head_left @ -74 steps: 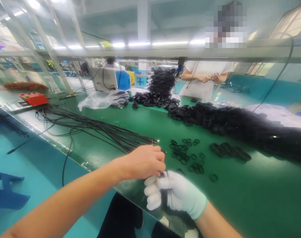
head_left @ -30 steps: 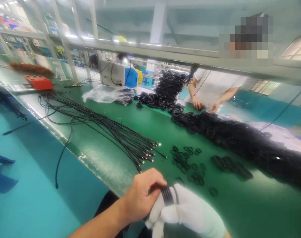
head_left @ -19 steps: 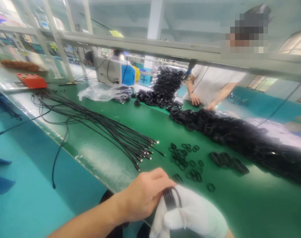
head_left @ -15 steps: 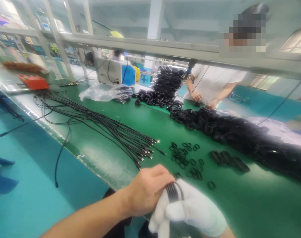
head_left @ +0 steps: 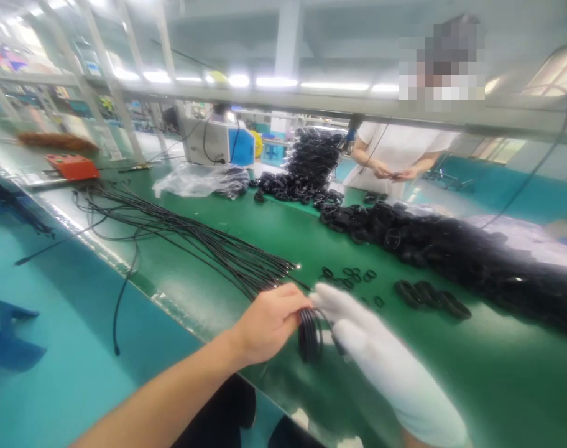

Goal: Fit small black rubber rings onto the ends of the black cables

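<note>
My bare left hand (head_left: 276, 320) is closed on the top of a coiled black cable (head_left: 310, 336), which hangs in several loops below my fingers. In a white glove, my right hand (head_left: 358, 333) is just right of the coil. Its fingers are stretched toward my left fingertips, the thumb apart from them, and a strand of the cable runs close by. Whether the glove touches that strand is unclear. A bundle of straight black cables (head_left: 204, 236) lies to the left, its near ends partly hidden by my left hand. Small black rings (head_left: 352, 275) lie beyond the glove.
The green table (head_left: 451, 367) has its edge at my left. A long pile of black coils (head_left: 433, 249) runs along the right; several coils (head_left: 431, 298) lie before it. A plastic bag (head_left: 190, 180), a red box (head_left: 73, 167) and a co-worker (head_left: 395, 155) are farther back.
My hands have moved up and slightly left with the coil. My right fingers, earlier curled around the coil, are now stretched out beside it. The co-worker's hands have lifted and come together.
</note>
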Tool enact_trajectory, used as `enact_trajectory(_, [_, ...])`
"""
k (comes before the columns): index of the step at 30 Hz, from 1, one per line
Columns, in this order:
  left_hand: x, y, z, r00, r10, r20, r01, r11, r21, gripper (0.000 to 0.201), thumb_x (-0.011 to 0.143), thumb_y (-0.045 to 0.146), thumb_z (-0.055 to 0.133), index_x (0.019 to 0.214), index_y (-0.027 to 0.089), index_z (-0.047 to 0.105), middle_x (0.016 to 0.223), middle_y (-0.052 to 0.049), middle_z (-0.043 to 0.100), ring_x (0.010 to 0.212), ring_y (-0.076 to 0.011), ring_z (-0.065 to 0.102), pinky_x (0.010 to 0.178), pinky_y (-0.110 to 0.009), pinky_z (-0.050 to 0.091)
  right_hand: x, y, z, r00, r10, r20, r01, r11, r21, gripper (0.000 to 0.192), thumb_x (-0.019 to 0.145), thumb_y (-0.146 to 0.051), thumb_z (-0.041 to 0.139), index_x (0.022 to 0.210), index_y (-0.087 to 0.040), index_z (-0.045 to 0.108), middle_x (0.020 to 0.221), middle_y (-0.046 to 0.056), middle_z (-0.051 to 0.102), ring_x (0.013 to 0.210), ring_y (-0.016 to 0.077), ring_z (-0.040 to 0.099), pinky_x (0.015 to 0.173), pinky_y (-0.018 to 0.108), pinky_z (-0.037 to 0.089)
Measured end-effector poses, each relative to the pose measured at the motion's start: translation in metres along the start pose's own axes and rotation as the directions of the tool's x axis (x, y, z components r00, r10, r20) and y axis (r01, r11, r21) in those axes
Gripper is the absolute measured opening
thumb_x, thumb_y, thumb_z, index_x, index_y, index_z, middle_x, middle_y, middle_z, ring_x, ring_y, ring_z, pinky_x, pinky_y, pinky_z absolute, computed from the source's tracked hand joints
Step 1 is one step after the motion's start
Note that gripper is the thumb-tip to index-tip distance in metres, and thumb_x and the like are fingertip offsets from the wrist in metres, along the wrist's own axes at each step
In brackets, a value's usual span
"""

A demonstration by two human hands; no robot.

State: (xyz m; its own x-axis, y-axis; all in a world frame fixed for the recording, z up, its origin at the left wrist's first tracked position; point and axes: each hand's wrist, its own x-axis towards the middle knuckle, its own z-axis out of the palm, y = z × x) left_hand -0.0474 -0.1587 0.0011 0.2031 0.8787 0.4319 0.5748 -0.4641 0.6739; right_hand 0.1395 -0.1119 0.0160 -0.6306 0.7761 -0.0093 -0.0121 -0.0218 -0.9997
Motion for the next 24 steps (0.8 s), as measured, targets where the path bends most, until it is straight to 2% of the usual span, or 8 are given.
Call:
enact_trajectory(2, [0.002, 0.000, 0.001, 0.999, -0.026, 0.037, 0.025, 1.000, 0.014, 0.026, 0.084, 0.007, 0.043, 0.093, 0.018, 0.066, 0.088, -0.002, 0.059, 0.081, -0.0124, 0.056, 0.077, -0.023, 0.046, 0.002, 0.001, 0.007, 0.989, -0.017, 0.144, 0.017, 1.000, -0.002, 0.060, 0.074, -0.032, 0.072, 0.128, -0.022, 0.049, 0.130, 0.011, 0.052, 0.118, 0.0279, 0.048, 0.100, 0.044, 0.039])
enact_trajectory(4, [0.004, 0.000, 0.002, 0.998, -0.037, 0.057, 0.037, 0.999, 0.011, 0.027, 0.084, 0.006, 0.043, 0.092, 0.018, 0.066, 0.085, -0.001, 0.058, 0.079, -0.0118, 0.055, 0.076, -0.022, 0.045, 0.006, 0.004, 0.015, 0.964, 0.000, 0.265, -0.019, 0.998, 0.067, 0.059, 0.073, -0.024, 0.071, 0.128, -0.022, 0.048, 0.121, 0.009, 0.056, 0.109, 0.0272, 0.054, 0.092, 0.044, 0.046])
enact_trajectory(7, [0.004, 0.001, 0.002, 0.997, -0.047, 0.054, 0.049, 0.999, -0.022, 0.028, 0.083, 0.005, 0.044, 0.092, 0.019, 0.067, 0.084, 0.000, 0.058, 0.078, -0.0108, 0.055, 0.074, -0.021, 0.044, 0.014, 0.010, 0.020, 0.935, 0.054, 0.350, -0.125, 0.975, 0.182, 0.063, 0.069, -0.015, 0.072, 0.126, -0.022, 0.048, 0.102, 0.006, 0.061, 0.090, 0.0237, 0.062, 0.075, 0.041, 0.055])
enact_trajectory(12, [0.004, 0.004, -0.002, 0.984, -0.177, 0.022, 0.178, 0.983, -0.043, 0.027, 0.079, 0.005, 0.047, 0.094, 0.019, 0.065, 0.086, 0.000, 0.060, 0.079, -0.0124, 0.056, 0.075, -0.024, 0.044, 0.019, 0.022, 0.018, 0.930, 0.086, 0.357, -0.203, 0.931, 0.304, 0.044, 0.070, -0.018, 0.071, 0.112, -0.013, 0.057, 0.091, 0.008, 0.063, 0.080, 0.0212, 0.064, 0.067, 0.039, 0.057])
enact_trajectory(15, [0.003, 0.006, -0.005, 0.947, -0.315, 0.058, 0.320, 0.930, -0.181, 0.024, 0.079, 0.012, 0.051, 0.100, 0.019, 0.057, 0.079, 0.002, 0.060, 0.067, -0.0115, 0.057, 0.062, -0.022, 0.045, 0.019, 0.032, 0.015, 0.902, 0.088, 0.423, -0.272, 0.876, 0.398, 0.034, 0.075, -0.024, 0.067, 0.106, -0.010, 0.059, 0.095, 0.012, 0.063, 0.082, 0.0216, 0.065, 0.066, 0.038, 0.057])
enact_trajectory(17, [0.003, 0.007, -0.005, 0.931, -0.358, 0.074, 0.365, 0.909, -0.202, 0.017, 0.080, 0.015, 0.049, 0.095, 0.019, 0.055, 0.071, 0.004, 0.058, 0.059, -0.0106, 0.056, 0.055, -0.021, 0.043, 0.020, 0.039, 0.014, 0.888, 0.095, 0.450, -0.308, 0.849, 0.429, 0.032, 0.077, -0.025, 0.066, 0.105, -0.010, 0.060, 0.096, 0.014, 0.064, 0.083, 0.0225, 0.065, 0.066, 0.038, 0.057])
enact_trajectory(21, [0.007, 0.008, -0.003, 0.946, -0.324, -0.013, 0.324, 0.945, 0.037, 0.011, 0.077, 0.014, 0.049, 0.077, 0.019, 0.059, 0.071, 0.003, 0.061, 0.064, -0.0117, 0.055, 0.060, -0.021, 0.040, 0.022, 0.047, 0.015, 0.913, 0.115, 0.392, -0.294, 0.852, 0.434, 0.031, 0.077, -0.024, 0.067, 0.105, -0.011, 0.061, 0.094, 0.013, 0.066, 0.086, 0.0236, 0.066, 0.069, 0.039, 0.057])
enact_trajectory(24, [0.011, 0.008, -0.002, 0.948, -0.318, -0.012, 0.316, 0.940, 0.127, 0.013, 0.073, 0.012, 0.050, 0.074, 0.019, 0.060, 0.069, 0.003, 0.062, 0.066, -0.0123, 0.054, 0.060, -0.021, 0.039, 0.023, 0.046, 0.016, 0.926, 0.117, 0.359, -0.265, 0.879, 0.396, 0.031, 0.078, -0.024, 0.067, 0.106, -0.011, 0.062, 0.096, 0.013, 0.065, 0.089, 0.0241, 0.065, 0.070, 0.039, 0.057])
